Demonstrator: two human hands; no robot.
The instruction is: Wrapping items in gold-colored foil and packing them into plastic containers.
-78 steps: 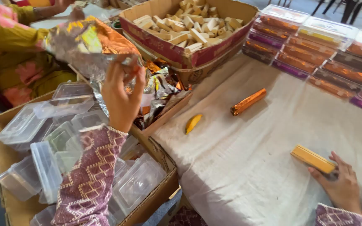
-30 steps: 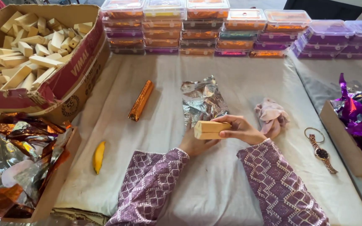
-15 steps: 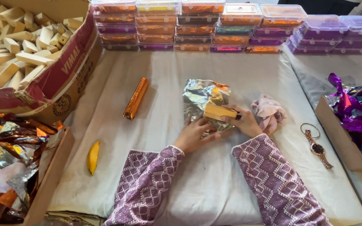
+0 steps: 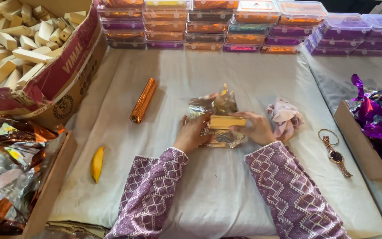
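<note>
Tan bar point(image 4: 227, 121) lies on crinkled foil sheet point(image 4: 215, 116), mid white cloth point(image 4: 208, 186); left hand point(image 4: 193, 134) and right hand point(image 4: 255, 128) pinch its ends, fingers curled closed. Risk: thin foil may tear or bar skew if pulled unevenly

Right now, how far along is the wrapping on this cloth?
Done: one wrapped orange bar lies on the cloth, and filled boxes are stacked along the back. In hand: left hand and right hand hold a bare block on a foil sheet, not yet folded round it. Left: many bare blocks in the carton.
</note>
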